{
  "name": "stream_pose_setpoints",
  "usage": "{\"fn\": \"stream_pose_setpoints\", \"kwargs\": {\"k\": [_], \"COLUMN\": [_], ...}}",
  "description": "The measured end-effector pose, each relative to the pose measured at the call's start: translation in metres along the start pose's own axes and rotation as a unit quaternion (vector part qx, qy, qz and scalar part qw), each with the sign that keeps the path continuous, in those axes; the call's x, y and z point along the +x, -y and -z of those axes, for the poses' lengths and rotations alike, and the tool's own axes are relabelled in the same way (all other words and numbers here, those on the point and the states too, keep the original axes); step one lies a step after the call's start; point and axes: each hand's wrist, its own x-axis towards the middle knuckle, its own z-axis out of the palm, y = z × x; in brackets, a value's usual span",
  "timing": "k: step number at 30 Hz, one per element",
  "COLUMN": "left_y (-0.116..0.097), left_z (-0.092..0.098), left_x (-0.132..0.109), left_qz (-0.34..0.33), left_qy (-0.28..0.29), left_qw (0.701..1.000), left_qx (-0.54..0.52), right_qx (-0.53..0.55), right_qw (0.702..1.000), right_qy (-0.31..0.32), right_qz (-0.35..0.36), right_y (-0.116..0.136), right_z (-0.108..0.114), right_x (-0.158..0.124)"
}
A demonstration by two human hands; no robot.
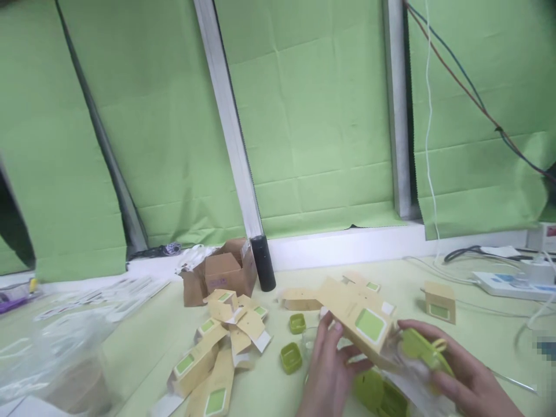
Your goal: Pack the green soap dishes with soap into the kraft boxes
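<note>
Near the front right of the table, my left hand (328, 362) is closed around a yellow carton (350, 315) with a green window label, tilted with its end toward my right hand. In my right hand (467, 373) is a lime-green lidded container (423, 350) with a small loop, right at the carton's end; whether part of it is inside I cannot tell. Larger green pieces (382, 397) lie below my hands, partly hidden. Just left of them are a small green cup (291, 357), a second green cup (297, 323) and a clear container (309, 340), partly covered by my left hand.
Several yellow cartons (221, 347) are heaped at centre left, and one carton (440, 302) stands at right. Behind are a brown cardboard box (223, 272) and a black bottle (263, 263). Plastic bags (73, 341) lie at left; a power strip (508, 285) and cables are at right.
</note>
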Motion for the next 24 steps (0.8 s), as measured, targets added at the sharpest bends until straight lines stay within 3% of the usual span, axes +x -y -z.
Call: {"fn": "stream_pose_setpoints", "kwargs": {"k": [2,6,8,11,14,18,21,24], "left_y": [0.004,0.004,0.007,0.017,0.027,0.032,0.036,0.045], "left_z": [-0.002,0.002,0.005,0.006,0.001,-0.003,0.002,0.010], "left_x": [-0.003,-0.016,-0.022,-0.026,-0.026,-0.023,-0.018,-0.013], "left_qz": [-0.028,-0.072,-0.061,0.011,0.086,0.148,0.144,0.122], "left_qy": [0.035,-0.004,0.017,0.133,0.199,0.128,0.066,0.049], "left_qw": [0.998,0.997,0.998,0.991,0.973,0.975,0.984,0.991], "left_qx": [-0.042,-0.015,-0.005,0.020,0.075,0.101,0.080,0.039], "right_qx": [-0.007,0.087,0.182,0.238,0.228,0.239,0.177,0.123], "right_qw": [0.999,0.988,0.975,0.962,0.960,0.952,0.964,0.967], "right_qy": [0.048,0.103,0.054,-0.044,-0.025,0.035,0.009,-0.008], "right_qz": [0.012,-0.071,-0.112,-0.128,-0.163,-0.187,-0.199,-0.222], "right_y": [-0.002,0.014,0.027,0.042,0.049,0.053,0.055,0.053], "right_z": [0.000,-0.007,-0.011,-0.013,-0.014,-0.014,-0.013,-0.014], "right_x": [-0.004,-0.007,-0.004,0.001,0.000,-0.004,-0.003,-0.001]}}
